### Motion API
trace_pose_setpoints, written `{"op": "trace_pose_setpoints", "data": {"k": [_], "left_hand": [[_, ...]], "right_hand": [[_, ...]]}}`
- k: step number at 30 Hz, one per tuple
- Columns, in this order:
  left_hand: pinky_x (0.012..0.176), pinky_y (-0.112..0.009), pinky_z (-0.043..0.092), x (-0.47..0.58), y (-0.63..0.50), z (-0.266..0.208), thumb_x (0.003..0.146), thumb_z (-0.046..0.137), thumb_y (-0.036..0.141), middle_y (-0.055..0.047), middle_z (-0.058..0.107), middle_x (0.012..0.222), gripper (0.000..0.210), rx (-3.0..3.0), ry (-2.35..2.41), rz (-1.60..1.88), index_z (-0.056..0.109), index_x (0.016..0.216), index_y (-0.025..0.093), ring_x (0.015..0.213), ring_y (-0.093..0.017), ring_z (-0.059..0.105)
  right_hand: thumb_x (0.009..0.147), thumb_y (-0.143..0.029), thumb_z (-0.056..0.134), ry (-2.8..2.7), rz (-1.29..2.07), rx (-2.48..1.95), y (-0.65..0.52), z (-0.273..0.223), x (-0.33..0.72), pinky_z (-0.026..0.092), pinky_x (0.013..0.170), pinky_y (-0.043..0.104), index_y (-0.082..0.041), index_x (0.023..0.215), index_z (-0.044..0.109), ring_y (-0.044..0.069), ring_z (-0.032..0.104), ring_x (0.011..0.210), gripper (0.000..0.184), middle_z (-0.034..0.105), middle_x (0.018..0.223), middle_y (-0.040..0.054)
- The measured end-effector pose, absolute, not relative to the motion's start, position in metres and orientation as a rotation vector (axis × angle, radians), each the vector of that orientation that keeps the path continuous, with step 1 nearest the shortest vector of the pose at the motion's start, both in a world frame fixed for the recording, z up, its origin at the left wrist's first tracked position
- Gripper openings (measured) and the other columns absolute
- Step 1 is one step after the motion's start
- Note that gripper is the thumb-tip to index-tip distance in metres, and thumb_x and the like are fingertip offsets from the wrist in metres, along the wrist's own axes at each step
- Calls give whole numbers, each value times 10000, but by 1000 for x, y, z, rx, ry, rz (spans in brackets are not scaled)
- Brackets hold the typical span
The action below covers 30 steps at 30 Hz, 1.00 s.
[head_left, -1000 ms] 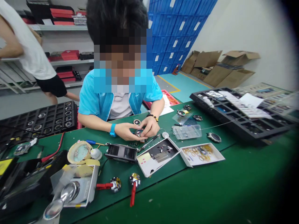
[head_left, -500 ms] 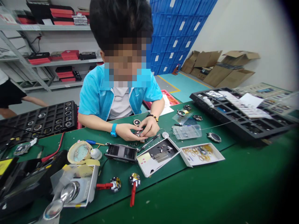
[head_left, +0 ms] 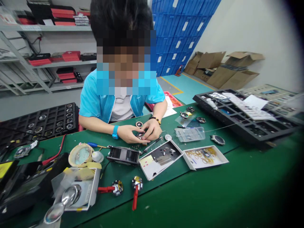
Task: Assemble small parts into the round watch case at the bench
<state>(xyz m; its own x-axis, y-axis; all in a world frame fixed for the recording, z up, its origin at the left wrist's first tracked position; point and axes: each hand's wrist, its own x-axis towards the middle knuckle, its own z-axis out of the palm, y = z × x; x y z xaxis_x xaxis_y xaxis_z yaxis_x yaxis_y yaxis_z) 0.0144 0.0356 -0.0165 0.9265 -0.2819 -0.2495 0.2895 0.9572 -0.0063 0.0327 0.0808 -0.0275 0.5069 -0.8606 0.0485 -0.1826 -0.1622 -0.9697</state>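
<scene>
Our own hands do not show in the head view, so we cannot tell whether they are wide, narrow or holding anything. The work in sight is across the bench [head_left: 213, 196]: a co-worker's hand with a blue wristband [head_left: 128, 133] and hand with a bead bracelet [head_left: 153, 128] are closed together around a small round watch part [head_left: 140, 135], held just above the green mat.

Since half a second ago those two hands have stayed where they were, the co-worker's head has lifted a little, and the person in dark shorts at the far left has gone from view.

We can read no writing anywhere; the slips on the blue crates [head_left: 180, 28] appear blank, though they are too small to be sure.

Just before the hands, a white box [head_left: 161, 158] holds small dark parts, and beside it a second white box [head_left: 205, 156] holds yellow rings. A clear plastic case [head_left: 190, 134] lies behind them. The left black tray [head_left: 47, 122] carries round watch cases in its cells; the right black tray [head_left: 242, 122] bears paper sheets. Nearest us lie two red-handled tools [head_left: 135, 196].
</scene>
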Motion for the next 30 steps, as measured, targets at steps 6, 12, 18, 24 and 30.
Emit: {"op": "trace_pose_setpoints", "data": {"k": [6, 12, 18, 24, 30], "left_hand": [[1063, -233, 515, 17, 33, -7, 933, 516, 343, -198, 628, 1238, 696, -369, 574, -241, 352, 1494, -36, 1303, -170, 602], [1077, -230, 510, 17, 38, -12, 915, 531, 290, -200, 628, 1254, 690, -270, 518, -298, 351, 1500, -30, 1347, -161, 569], [1118, -170, 449, 17, 40, -16, 930, 588, 260, -173, 652, 1247, 533, 75, 291, -328, 533, 1385, -12, 1385, -133, 533], [1114, -108, 400, 18, 38, -12, 916, 613, 286, -150, 661, 1207, 431, 216, 265, -317, 628, 1256, 20, 1348, -109, 562], [1091, -115, 423, 16, 36, -9, 918, 586, 267, -125, 688, 1170, 392, 296, 328, -303, 648, 1237, 47, 1285, -86, 605]], "right_hand": [[1065, -521, 351, 933, -811, -1732, 81, -29, 38, 593, 807, 377, -136, 1387, 478, 289, 683, 1054, 518, 638, 1195, 139], [1065, -527, 340, 951, -834, -1732, 80, -26, 40, 578, 766, 342, -148, 1363, 481, 268, 687, 1021, 502, 648, 1168, 128], [1066, -501, 359, 938, -870, -1740, 79, -24, 41, 567, 750, 341, -128, 1351, 491, 278, 691, 1003, 488, 644, 1147, 148], [1067, -501, 354, 958, -845, -1736, 81, -26, 40, 587, 761, 352, -127, 1365, 483, 290, 692, 1030, 496, 637, 1151, 156], [1065, -504, 352, 946, -848, -1733, 80, -28, 39, 601, 743, 349, -127, 1359, 497, 281, 701, 1009, 500, 636, 1128, 156]]}}
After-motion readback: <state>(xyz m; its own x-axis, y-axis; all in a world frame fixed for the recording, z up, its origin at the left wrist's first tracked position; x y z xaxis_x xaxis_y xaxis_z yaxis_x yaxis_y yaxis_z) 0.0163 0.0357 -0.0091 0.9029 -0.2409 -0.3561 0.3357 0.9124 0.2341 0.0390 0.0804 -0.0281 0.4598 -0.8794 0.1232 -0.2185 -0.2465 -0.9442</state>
